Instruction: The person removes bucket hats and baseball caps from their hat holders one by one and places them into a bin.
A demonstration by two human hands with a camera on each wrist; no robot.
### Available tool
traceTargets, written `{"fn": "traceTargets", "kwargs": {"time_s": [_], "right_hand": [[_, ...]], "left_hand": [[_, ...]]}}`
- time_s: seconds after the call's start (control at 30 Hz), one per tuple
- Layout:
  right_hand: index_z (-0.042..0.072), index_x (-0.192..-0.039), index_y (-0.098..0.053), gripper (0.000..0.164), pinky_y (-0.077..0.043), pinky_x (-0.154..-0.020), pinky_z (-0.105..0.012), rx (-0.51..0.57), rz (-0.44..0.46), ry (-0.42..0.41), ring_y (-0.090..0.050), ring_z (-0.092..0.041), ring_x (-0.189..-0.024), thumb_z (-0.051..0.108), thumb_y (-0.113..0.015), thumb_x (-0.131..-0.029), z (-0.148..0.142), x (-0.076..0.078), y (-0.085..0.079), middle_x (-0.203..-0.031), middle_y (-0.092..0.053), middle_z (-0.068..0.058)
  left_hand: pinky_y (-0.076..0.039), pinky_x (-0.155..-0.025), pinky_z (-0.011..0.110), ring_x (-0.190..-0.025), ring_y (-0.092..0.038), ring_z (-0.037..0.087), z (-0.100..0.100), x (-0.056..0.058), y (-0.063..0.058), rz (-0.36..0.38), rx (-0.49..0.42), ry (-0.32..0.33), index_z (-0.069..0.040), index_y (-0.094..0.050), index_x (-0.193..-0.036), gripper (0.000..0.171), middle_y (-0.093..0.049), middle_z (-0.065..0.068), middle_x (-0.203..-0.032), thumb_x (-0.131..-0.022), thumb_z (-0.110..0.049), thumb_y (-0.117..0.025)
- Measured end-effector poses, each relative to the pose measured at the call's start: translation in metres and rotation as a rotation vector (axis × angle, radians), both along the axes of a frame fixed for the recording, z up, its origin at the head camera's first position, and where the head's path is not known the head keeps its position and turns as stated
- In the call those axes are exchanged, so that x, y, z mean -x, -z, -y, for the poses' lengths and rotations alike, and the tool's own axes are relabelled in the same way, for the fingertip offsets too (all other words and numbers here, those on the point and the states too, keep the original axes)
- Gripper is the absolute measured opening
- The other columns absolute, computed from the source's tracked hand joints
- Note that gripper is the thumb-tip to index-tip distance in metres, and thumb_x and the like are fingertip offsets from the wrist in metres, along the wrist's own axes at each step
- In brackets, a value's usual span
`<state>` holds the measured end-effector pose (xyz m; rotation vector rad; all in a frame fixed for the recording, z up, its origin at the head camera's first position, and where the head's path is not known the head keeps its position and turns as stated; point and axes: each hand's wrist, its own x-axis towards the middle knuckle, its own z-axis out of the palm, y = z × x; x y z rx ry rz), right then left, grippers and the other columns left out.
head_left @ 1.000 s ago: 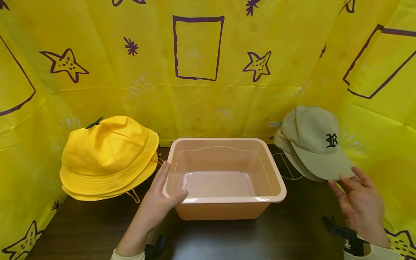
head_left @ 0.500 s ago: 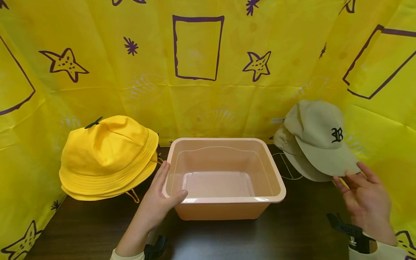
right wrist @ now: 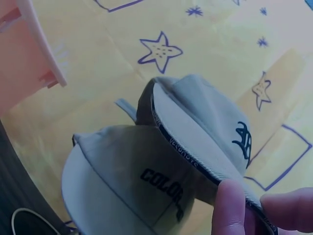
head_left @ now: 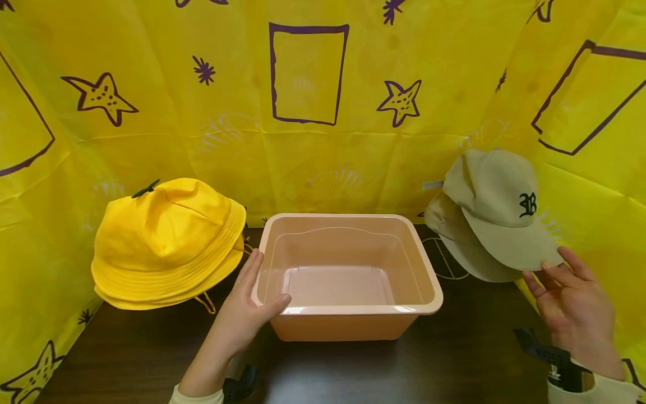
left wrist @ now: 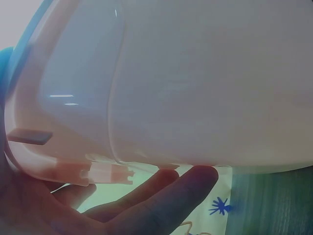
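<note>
My right hand (head_left: 580, 306) pinches the brim edge of a khaki baseball cap (head_left: 504, 179) with a dark letter on its front. That cap is tilted and partly lifted off a second khaki cap (head_left: 479, 255) beneath it; in the right wrist view the lower cap (right wrist: 122, 176) shows dark lettering. My left hand (head_left: 242, 314) rests on the left front corner of a pink plastic basin (head_left: 348, 311), thumb over the rim and fingers along the outer side. The left wrist view shows the basin wall (left wrist: 195, 88) close up, fingertips against it.
Stacked yellow bucket hats (head_left: 166, 252) stand left of the basin, a cord hanging below their brim. A thin wire stand (head_left: 446, 264) shows under the caps. Yellow patterned cloth (head_left: 313, 168) surrounds the dark wooden table (head_left: 328, 373) at the back and sides.
My right hand has moved up and to the right with the upper cap, which has separated further from the lower one. The left hand and basin have stayed in place.
</note>
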<state>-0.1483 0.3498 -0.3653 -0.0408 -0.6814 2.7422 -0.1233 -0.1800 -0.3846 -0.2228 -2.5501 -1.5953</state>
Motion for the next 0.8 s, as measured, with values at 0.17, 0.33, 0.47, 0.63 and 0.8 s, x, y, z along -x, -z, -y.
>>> {"fn": "traceTargets", "kwargs": {"time_s": [0.17,0.33,0.47,0.63,0.8], "right_hand": [[0.003,-0.120,-0.066,0.040,-0.057,-0.069,-0.049,-0.001,-0.014,-0.049,-0.062,-0.031,-0.077,-0.021,-0.045,-0.095,-0.005,0.000,-0.004,-0.098,-0.059,-0.013],[0.002,-0.118,-0.066,0.039,-0.056,-0.070,-0.048,0.007,-0.004,-0.077,-0.063,-0.032,-0.081,-0.020,-0.044,-0.096,-0.010,-0.001,-0.006,-0.104,-0.058,-0.011],[0.001,-0.117,-0.068,0.038,-0.056,-0.072,-0.047,0.037,0.007,-0.118,-0.062,-0.033,-0.085,-0.018,-0.042,-0.098,-0.015,-0.003,-0.010,-0.112,-0.057,-0.008],[0.000,-0.118,-0.069,0.039,-0.056,-0.074,-0.047,0.054,-0.012,-0.194,-0.061,-0.034,-0.085,-0.016,-0.038,-0.100,-0.020,-0.004,-0.014,-0.114,-0.058,-0.009],[0.002,-0.123,-0.067,0.040,-0.055,-0.075,-0.047,0.050,-0.023,-0.245,-0.059,-0.034,-0.085,-0.012,-0.036,-0.102,-0.024,-0.006,-0.016,-0.116,-0.055,-0.008]], "left_hand": [[-0.017,-0.110,0.065,-0.147,-0.014,0.034,0.000,0.000,0.001,-0.004,0.003,-0.001,-0.011,-0.020,-0.160,0.101,-0.009,-0.001,-0.165,-0.084,-0.037,-0.080],[-0.017,-0.111,0.064,-0.147,-0.014,0.033,0.000,0.000,0.001,-0.004,0.004,-0.005,-0.011,-0.021,-0.160,0.101,-0.009,0.000,-0.165,-0.084,-0.038,-0.080],[-0.017,-0.110,0.065,-0.147,-0.014,0.033,0.000,0.000,0.000,-0.006,0.014,-0.007,-0.012,-0.021,-0.160,0.101,-0.010,-0.001,-0.165,-0.084,-0.040,-0.080],[-0.016,-0.110,0.066,-0.147,-0.014,0.034,0.000,0.000,0.001,-0.007,0.025,-0.009,-0.012,-0.020,-0.160,0.101,-0.009,-0.001,-0.165,-0.084,-0.040,-0.079],[-0.016,-0.109,0.068,-0.147,-0.014,0.034,0.000,-0.001,0.001,-0.002,0.033,-0.009,-0.013,-0.019,-0.161,0.101,-0.009,-0.002,-0.165,-0.084,-0.042,-0.079]]}}
